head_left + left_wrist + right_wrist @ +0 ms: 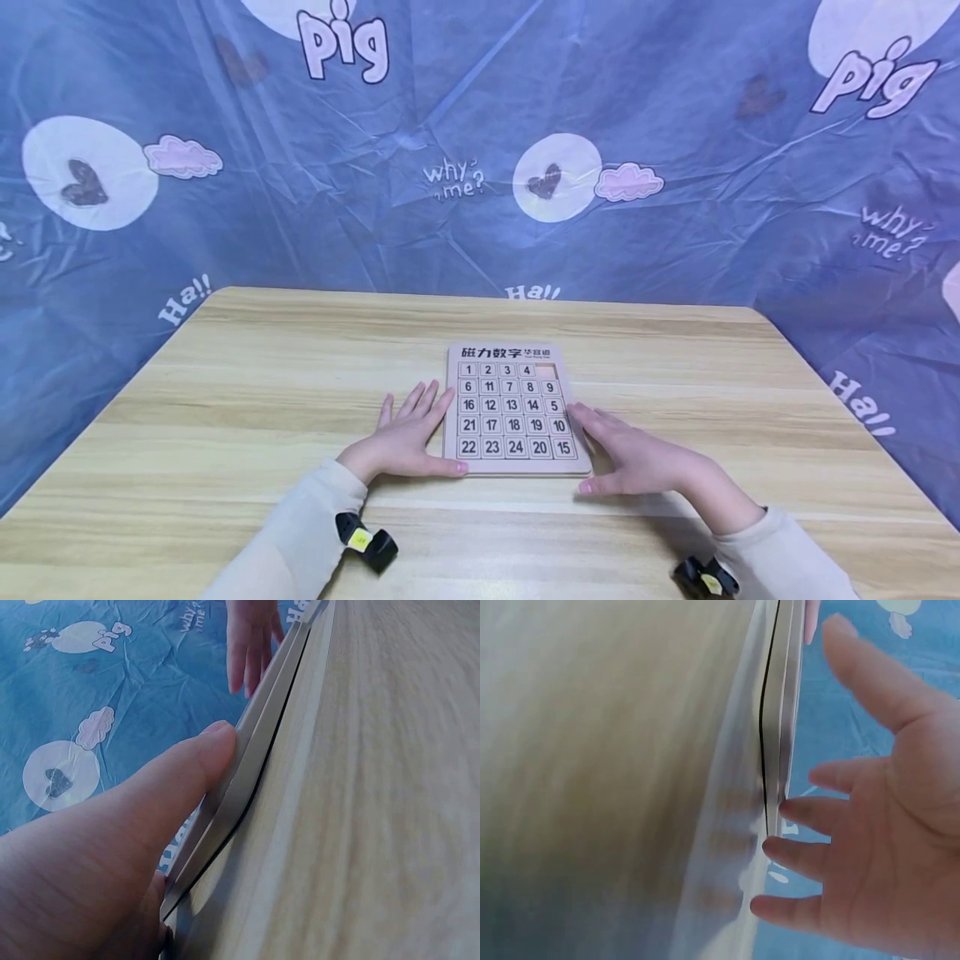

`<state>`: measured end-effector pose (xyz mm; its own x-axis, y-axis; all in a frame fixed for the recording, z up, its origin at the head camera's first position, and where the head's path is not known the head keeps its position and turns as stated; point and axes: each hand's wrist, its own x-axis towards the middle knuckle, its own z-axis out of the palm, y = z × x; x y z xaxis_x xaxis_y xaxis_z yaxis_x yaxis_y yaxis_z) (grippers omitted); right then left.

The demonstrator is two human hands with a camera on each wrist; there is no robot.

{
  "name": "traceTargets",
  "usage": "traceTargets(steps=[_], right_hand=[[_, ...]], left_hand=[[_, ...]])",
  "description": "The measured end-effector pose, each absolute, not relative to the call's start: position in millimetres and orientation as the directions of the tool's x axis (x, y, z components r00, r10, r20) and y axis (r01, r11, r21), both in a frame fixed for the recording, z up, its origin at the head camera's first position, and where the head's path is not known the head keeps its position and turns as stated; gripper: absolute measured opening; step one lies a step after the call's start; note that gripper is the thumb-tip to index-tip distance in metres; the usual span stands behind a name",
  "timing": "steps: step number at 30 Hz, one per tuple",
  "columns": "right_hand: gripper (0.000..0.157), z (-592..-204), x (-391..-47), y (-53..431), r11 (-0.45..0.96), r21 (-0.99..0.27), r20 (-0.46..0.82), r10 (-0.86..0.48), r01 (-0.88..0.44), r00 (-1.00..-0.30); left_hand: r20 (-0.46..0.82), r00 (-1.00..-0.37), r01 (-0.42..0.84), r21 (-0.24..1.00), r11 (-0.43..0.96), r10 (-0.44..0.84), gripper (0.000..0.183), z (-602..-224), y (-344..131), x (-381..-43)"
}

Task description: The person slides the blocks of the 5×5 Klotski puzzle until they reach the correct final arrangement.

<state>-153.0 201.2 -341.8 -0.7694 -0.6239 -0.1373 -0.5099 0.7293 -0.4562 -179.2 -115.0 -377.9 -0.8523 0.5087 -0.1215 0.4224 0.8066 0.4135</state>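
A number sliding puzzle (521, 464) lies flat on the table, its pale frame holding rows of numbered tiles (512, 405) with one gap at the top right. My left hand (401, 442) is spread at its left side, with fingers straight and the thumb resting on the lower left corner; the left wrist view shows that thumb (199, 754) against the frame's edge. On the other side, my right hand (641, 458) has its fingers extended, fingertips at the right edge and thumb apart from the lower right corner. In the right wrist view, the palm (900, 840) faces the puzzle's edge.
The wooden table (300, 350) extends around the puzzle on all sides. Behind it and along the sides hangs a blue printed cloth (420, 233). Each wrist carries a small black camera, one on the left sleeve (277, 542) and one by the right sleeve (780, 558).
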Motion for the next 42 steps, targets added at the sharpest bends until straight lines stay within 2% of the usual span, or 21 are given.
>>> traceTargets(steps=[15, 23, 42], right_hand=[[0.093, -351.6, -153.3, 205.1, 0.769, -0.430, -0.111, -0.566, -0.473, -0.817], [0.086, -354.5, -153.3, 205.6, 0.772, -0.394, -0.068, -0.566, -0.498, -0.822], [0.083, -359.1, -150.1, 205.8, 0.786, -0.368, -0.030, -0.545, -0.498, -0.838]], left_hand=[[-0.123, -0.851, 0.423, 0.419, 0.804, 0.511, 0.106, -376.5, -114.8, -178.5], [-0.122, -0.851, 0.423, 0.419, 0.804, 0.511, 0.106, -377.7, -114.8, -179.1], [-0.127, -0.849, 0.427, 0.407, 0.808, 0.513, 0.106, -378.8, -114.1, -179.5]])
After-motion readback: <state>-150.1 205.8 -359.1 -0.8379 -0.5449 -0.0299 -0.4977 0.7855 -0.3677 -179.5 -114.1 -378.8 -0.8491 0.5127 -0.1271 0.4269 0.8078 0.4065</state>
